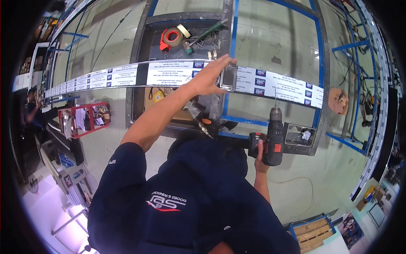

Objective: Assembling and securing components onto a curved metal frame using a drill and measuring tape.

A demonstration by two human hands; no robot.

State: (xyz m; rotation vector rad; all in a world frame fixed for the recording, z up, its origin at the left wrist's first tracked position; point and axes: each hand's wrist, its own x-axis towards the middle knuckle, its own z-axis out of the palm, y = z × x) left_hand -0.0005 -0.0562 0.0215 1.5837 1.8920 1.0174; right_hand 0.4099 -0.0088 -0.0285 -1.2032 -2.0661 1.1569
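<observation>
A long aluminium profile [169,74], covered in white printed protective film, lies left to right across a work frame. My left hand [208,79] spans it, fingers at the far edge and thumb at the near one. It grips a short rectangular metal piece [229,78] set crosswise on the profile. My right hand [260,157] is closed round the handle of a black and red cordless drill [275,137]. The drill points away from me, its thin bit at the profile's near edge; whether the tip touches cannot be made out.
Behind the profile, a tray holds tape rolls [172,37], a green-handled tool [211,30] and loose screws [207,42]. Nearer lie a yellow tape measure [159,96] and an air gun [195,114]. A small box [299,134] sits right of the drill. A red rack [84,120] stands left.
</observation>
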